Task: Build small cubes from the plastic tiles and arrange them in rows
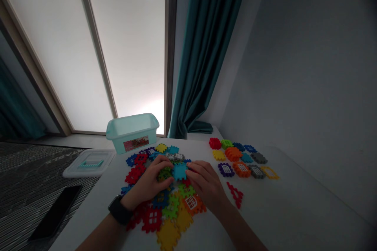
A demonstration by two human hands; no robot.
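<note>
A light-blue square interlocking tile with notched edges is between my two hands. My left hand, with a dark watch on the wrist, grips its left edge between thumb and fingers. At the right edge, the fingers of my right hand are closed on it. Beneath and around my hands spreads a loose heap of similar tiles, among them a red window tile, a yellow tile, a green tile and an orange window tile. My hands hide part of the heap.
On the white table, sorted tiles sit in rows and small stacks at right, including an orange stack. A red triangular piece lies nearer. A mint bin stands behind; its lid and a black phone are left.
</note>
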